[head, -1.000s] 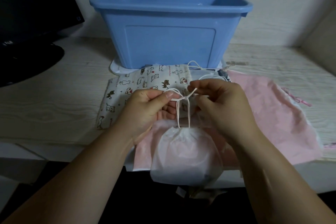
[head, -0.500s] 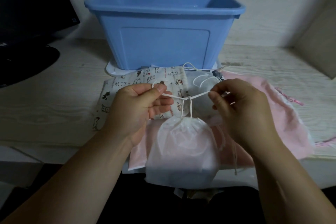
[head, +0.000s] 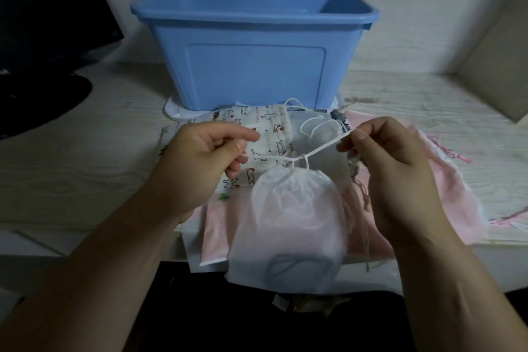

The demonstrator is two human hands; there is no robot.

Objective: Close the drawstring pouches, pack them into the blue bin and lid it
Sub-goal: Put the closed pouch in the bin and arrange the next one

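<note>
I see the left hand (head: 200, 163) and the right hand (head: 391, 163) held up over the near edge of the pale wooden table (head: 85, 157). Each hand pinches one end of a thin white cord (head: 323, 147) between thumb and finger, and the other fingers are curled in. The cord runs tight from hand to hand and meets in a small knot in the middle.

Below the knot hangs a small white see-through cloth pouch (head: 294, 226). Its top is bunched up tight. It hangs between the two arms, at the near side of the table.

Under the hands lie more pouches: a white one with little animal pictures (head: 274, 134) to the left, and a big pink one (head: 463, 197) to the right.

The big blue plastic bin (head: 254, 66) stands at the far side, just past the pouches. It has no lid on. A flat white thing (head: 174, 111) sticks out from under it. A black screen (head: 43, 8) is far left.
</note>
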